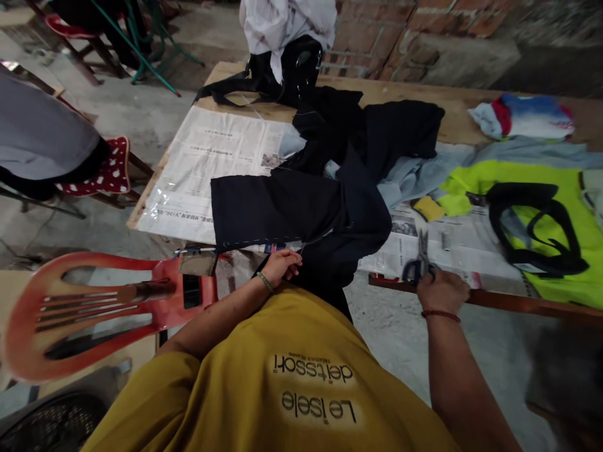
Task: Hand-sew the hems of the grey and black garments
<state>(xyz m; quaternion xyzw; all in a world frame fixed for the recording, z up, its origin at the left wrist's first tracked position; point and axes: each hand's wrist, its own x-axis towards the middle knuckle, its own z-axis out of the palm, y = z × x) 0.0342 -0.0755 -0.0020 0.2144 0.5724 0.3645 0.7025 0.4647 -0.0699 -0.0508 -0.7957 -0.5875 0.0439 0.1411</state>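
A dark garment [277,207], perhaps trousers, lies bunched over the near edge of the table, with a row of light stitches along its lower hem. At that edge is my left hand [281,267], its fingers curled together beside the cloth; a thin light line shows at the fingertips, too fine to name. Over to the right, my right hand [443,290] has its fingers closed at the dark handles of a pair of scissors [423,254]. The blades point away from me over the newspaper, slightly apart. Part of the right fingers is hidden.
Newspaper [198,157] covers the wooden table [452,94]. A black bag [301,66] stands at the back. On the right lie a yellow-green garment [560,179], black straps [499,220] and a small spool [446,240]. A red plastic chair [94,263] is at left, near a seated person [42,125].
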